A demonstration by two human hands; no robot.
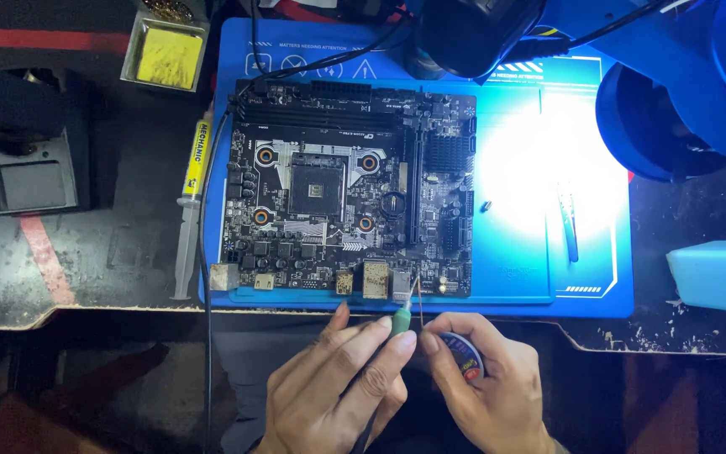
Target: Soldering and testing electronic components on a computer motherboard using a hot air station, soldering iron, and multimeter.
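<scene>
A black computer motherboard (pixel 350 189) lies on a blue work mat (pixel 548 269). My left hand (pixel 338 382) grips a green-handled soldering iron (pixel 402 319), whose tip reaches the board's near edge by the metal ports. My right hand (pixel 489 387) holds a small round spool of solder (pixel 466 361) and pinches a thin strand of solder wire (pixel 420 307) that rises toward the same spot. Both hands sit just below the table's front edge.
A flux syringe with a yellow label (pixel 191 197) lies left of the board. A yellow sponge tray (pixel 164 55) sits at the back left. Blue tweezers (pixel 568 223) rest on the brightly lit mat. A blue lamp (pixel 674 101) hangs at right, above a pale blue box (pixel 720 273).
</scene>
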